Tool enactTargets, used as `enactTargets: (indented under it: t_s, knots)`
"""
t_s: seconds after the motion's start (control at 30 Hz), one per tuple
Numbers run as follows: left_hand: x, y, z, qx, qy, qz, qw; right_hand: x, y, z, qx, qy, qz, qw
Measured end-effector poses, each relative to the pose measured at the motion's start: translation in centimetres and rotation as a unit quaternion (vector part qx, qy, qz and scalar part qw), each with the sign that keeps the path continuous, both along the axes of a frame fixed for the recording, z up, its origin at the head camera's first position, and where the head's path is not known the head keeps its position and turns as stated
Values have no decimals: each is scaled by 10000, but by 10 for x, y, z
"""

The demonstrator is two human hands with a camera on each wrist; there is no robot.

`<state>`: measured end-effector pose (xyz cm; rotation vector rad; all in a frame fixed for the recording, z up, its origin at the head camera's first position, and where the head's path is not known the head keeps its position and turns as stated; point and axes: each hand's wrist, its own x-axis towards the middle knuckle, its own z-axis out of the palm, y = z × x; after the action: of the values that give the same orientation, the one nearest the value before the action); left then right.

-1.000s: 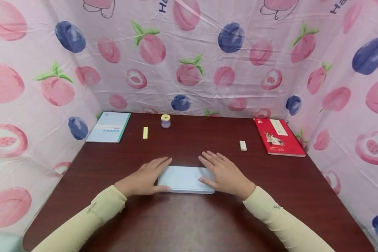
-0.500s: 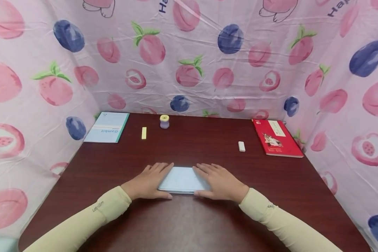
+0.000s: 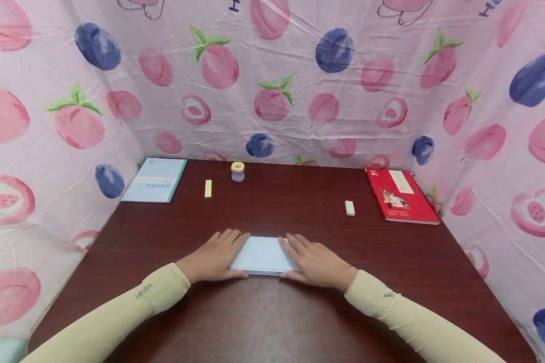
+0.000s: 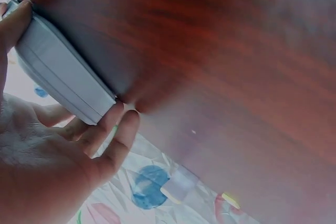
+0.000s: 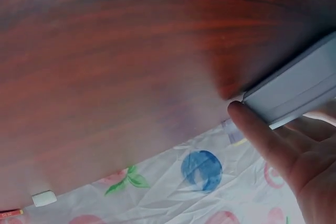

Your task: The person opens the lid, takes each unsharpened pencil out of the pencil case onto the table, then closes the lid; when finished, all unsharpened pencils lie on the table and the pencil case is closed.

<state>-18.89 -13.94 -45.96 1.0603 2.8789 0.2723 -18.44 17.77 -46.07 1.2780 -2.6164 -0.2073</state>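
A light blue pencil case (image 3: 264, 254), a flat rectangular box, lies lengthwise across the middle of the table. My left hand (image 3: 218, 256) grips its left end, thumb at the near edge and fingers at the far edge. At the other end, my right hand (image 3: 321, 263) holds it the same way, palm covering the right side. In the left wrist view, a seam runs along the end of the pencil case (image 4: 63, 69), between thumb and fingertips. The right wrist view shows a fingertip at the corner of the pencil case (image 5: 294, 85).
On the dark red-brown table (image 3: 272, 322), a blue notebook (image 3: 154, 180) lies back left. Near it are a yellow strip (image 3: 208, 188) and a small yellow-and-purple container (image 3: 238, 172). A white eraser (image 3: 349, 208) and a red book (image 3: 403, 196) lie right. Fruit-print cloth (image 3: 295, 75) surrounds the table.
My right hand has shifted left and nearer, its thumb going from the top of the pencil case to the near edge. Both hands now hold the ends. The case stays about where it was.
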Motion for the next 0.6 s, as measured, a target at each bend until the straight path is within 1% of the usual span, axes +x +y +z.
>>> enactTargets:
  t_s: [0.27, 0.4, 0.6]
  knots:
    - [-9, 0, 0, -22, 217, -94, 9997, -10, 2, -5, 428, 457, 170, 9979]
    - [-11, 1, -2, -35, 279, -132, 9995, -13, 1, -7, 474, 428, 205, 9978]
    - [-10, 1, -3, 47, 294, -152, 9994, -13, 1, -5, 585, 333, 244, 9974]
